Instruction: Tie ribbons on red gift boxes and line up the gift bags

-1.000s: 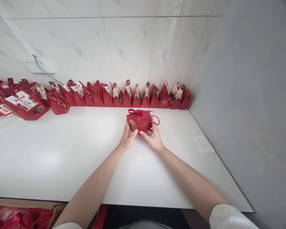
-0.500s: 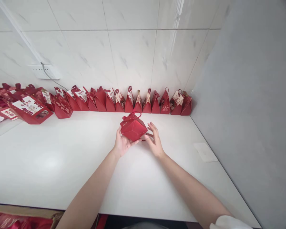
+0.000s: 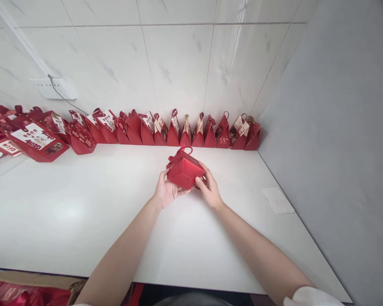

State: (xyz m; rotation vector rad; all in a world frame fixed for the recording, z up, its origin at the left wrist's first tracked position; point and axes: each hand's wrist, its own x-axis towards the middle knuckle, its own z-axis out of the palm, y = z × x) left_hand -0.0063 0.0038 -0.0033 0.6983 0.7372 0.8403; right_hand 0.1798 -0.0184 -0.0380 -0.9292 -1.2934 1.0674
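Note:
A small red paper gift box [image 3: 184, 171] with a red ribbon loop on top is held tilted just above the white table [image 3: 83, 212], its plain bottom turned toward me. My left hand [image 3: 166, 192] cups it from below and the left, fingers closed on it. My right hand [image 3: 209, 189] grips its right side with thumb and fingers.
A long row of red gift boxes with tags [image 3: 166, 129] lines the tiled back wall, with more piled at the far left [image 3: 35, 138]. A grey partition [image 3: 338, 148] bounds the right. A white paper slip [image 3: 277, 199] lies near it. A carton of red items [image 3: 25, 291] sits below the front edge.
The box was upright on the table; both hands lifted it and tipped it over so its bottom faces me. The right hand, briefly open, has closed on it again.

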